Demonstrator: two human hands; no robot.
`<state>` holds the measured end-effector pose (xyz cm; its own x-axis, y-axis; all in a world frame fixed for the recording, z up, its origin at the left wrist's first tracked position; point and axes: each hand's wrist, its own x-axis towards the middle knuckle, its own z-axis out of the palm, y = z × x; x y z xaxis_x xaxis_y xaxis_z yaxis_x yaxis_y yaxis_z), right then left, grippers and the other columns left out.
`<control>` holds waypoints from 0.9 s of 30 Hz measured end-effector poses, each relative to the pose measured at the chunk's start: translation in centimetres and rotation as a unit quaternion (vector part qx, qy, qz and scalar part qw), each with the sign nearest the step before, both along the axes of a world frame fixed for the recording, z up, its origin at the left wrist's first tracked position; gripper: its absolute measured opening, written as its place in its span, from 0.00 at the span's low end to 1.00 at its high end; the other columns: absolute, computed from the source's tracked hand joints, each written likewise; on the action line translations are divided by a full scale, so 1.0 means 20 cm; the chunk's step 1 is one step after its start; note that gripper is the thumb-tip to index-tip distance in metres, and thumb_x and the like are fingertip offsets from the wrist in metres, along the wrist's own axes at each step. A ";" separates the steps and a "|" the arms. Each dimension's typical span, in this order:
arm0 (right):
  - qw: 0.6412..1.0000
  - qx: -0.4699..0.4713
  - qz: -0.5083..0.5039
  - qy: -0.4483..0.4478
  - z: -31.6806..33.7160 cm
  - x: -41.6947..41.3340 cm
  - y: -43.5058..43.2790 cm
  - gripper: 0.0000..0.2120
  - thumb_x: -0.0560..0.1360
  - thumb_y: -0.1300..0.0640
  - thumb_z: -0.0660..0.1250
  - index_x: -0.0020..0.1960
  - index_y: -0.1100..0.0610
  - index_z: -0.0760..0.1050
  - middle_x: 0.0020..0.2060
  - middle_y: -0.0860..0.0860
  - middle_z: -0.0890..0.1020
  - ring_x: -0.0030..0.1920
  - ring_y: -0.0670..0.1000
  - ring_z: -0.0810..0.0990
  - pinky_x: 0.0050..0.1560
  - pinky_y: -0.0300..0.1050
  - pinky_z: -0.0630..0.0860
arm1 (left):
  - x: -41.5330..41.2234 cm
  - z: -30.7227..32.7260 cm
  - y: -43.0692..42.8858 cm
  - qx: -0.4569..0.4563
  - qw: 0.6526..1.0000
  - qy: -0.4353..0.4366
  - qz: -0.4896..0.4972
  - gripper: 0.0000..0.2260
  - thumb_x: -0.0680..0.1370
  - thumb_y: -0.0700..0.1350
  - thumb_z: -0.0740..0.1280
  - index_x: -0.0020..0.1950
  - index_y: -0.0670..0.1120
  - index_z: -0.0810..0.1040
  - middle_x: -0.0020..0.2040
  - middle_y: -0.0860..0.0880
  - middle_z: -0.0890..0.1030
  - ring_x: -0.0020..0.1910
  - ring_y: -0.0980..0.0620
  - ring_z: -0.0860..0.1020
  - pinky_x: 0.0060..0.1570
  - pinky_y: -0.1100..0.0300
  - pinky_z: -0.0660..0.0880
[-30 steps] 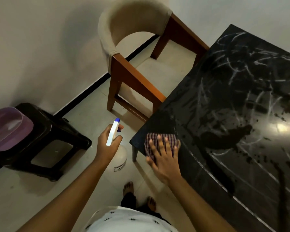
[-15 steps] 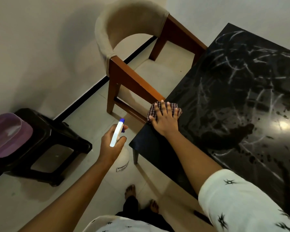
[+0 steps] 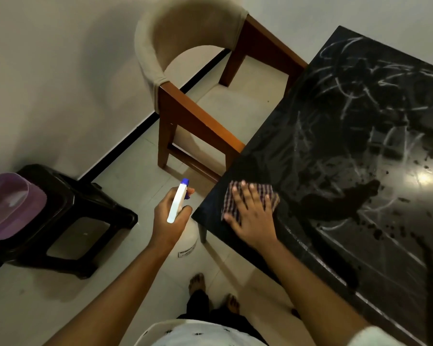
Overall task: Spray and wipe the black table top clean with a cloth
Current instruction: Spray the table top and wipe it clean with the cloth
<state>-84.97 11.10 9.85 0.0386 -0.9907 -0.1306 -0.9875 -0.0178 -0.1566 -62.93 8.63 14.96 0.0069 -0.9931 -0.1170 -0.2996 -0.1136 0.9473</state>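
Since half a second ago, the right hand [image 3: 254, 216] has slid the cloth [image 3: 250, 198] back from the far side of the table corner, next to the chair [image 3: 198, 121], to the near left corner of the black table top [image 3: 335, 158]. I see that hand lying flat with its fingers spread, pressing down on the checked cloth, which pokes out past the fingertips on the far side and to the left and right. The left hand [image 3: 169, 221] has stayed off to the left of the table, over the floor, and it is wrapped tight around the neck of the spray bottle [image 3: 178, 206], with the blue tip pointing away from me. I think the job is partly done. The corner around the cloth looks dark and plain, so it seems wiped. Farther right and far across the top I see many pale smears and streaks, and dark blotches near the bright shine of a light. I judge that most of the top is left to wipe.
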 end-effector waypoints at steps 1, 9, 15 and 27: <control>1.000 0.004 -0.014 0.008 0.00 -0.03 -0.13 0.35 0.76 0.31 0.42 0.79 0.46 0.45 0.78 0.50 0.45 0.78 0.54 0.44 0.71 0.60 0.29 | 0.00 0.00 0.00 -0.004 1.000 -0.004 0.000 0.17 0.74 0.35 0.69 0.62 0.45 0.74 0.52 0.57 0.79 0.51 0.65 0.78 0.40 0.77 0.74; 0.997 0.046 -0.066 0.000 0.02 -0.08 -0.51 0.34 0.78 0.32 0.44 0.78 0.44 0.40 0.79 0.49 0.42 0.77 0.55 0.40 0.72 0.66 0.35 | -0.01 -0.04 0.02 -0.012 1.000 -0.016 0.006 0.16 0.74 0.34 0.68 0.62 0.42 0.75 0.51 0.54 0.79 0.50 0.66 0.77 0.42 0.78 0.73; 0.999 0.009 -0.035 -0.003 0.02 0.02 0.31 0.34 0.77 0.32 0.44 0.79 0.45 0.47 0.78 0.50 0.47 0.78 0.54 0.44 0.70 0.61 0.27 | -0.02 -0.04 0.07 -0.003 1.000 -0.006 -0.006 0.16 0.75 0.36 0.68 0.62 0.44 0.75 0.55 0.50 0.79 0.51 0.55 0.79 0.49 0.70 0.76; 0.998 0.039 -0.057 0.012 0.04 -0.04 -0.24 0.36 0.76 0.30 0.42 0.78 0.45 0.40 0.78 0.50 0.41 0.77 0.55 0.39 0.70 0.65 0.34 | -0.03 -0.02 0.19 -0.002 1.000 -0.002 0.001 0.17 0.75 0.34 0.67 0.63 0.41 0.74 0.52 0.51 0.79 0.50 0.69 0.76 0.42 0.79 0.73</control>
